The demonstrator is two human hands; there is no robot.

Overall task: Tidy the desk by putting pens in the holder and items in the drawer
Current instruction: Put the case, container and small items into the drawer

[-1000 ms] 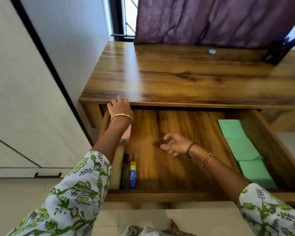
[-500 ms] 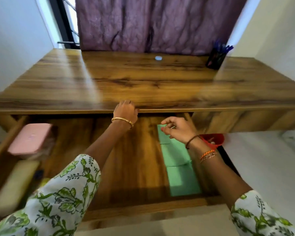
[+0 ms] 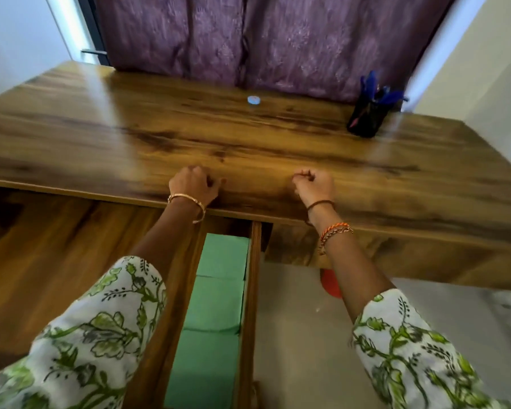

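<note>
Left hand (image 3: 193, 184) and right hand (image 3: 313, 186) seen curled into fists above the wooden desk (image 3: 278, 149) near its front edge, nothing held, drawer (image 3: 252, 290) pulled open below, green pads (image 3: 219, 293) laid inside along its right wall, pen holder (image 3: 366, 118) with blue pens (image 3: 378, 88) stood at back right, small blue round object (image 3: 253, 100) left at the rear.

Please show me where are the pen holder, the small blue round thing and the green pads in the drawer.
pen holder (image 3: 366, 119): head view, dark front wall.
small blue round thing (image 3: 253, 100): head view, top.
green pads (image 3: 216, 302): head view, middle pad's top.
</note>
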